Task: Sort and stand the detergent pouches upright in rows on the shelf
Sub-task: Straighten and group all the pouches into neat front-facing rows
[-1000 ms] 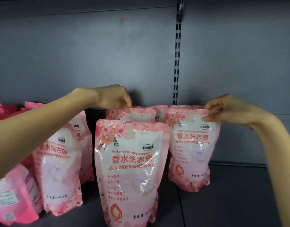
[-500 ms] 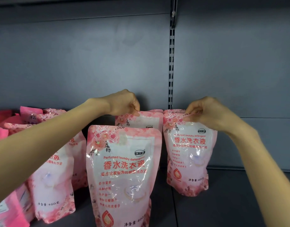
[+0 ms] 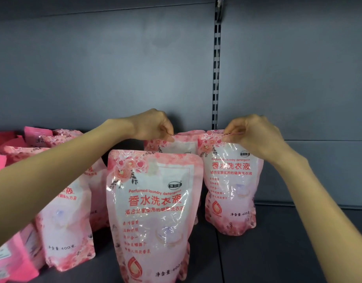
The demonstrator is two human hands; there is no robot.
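At frame centre, our left hand [image 3: 153, 125] pinches the top of the back pouch [image 3: 176, 142]. Our right hand [image 3: 255, 135] pinches the right pouch [image 3: 231, 180], upright on the shelf [image 3: 278, 242]. Both pouches look sealed and full. Grips are unchanged from half a second earlier.

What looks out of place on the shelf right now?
The pouches at far left lie heaped and tilted, not in upright rows, and a darker pink pack leans at the bottom left. No spill or tear shows. The front pouch stands upright.
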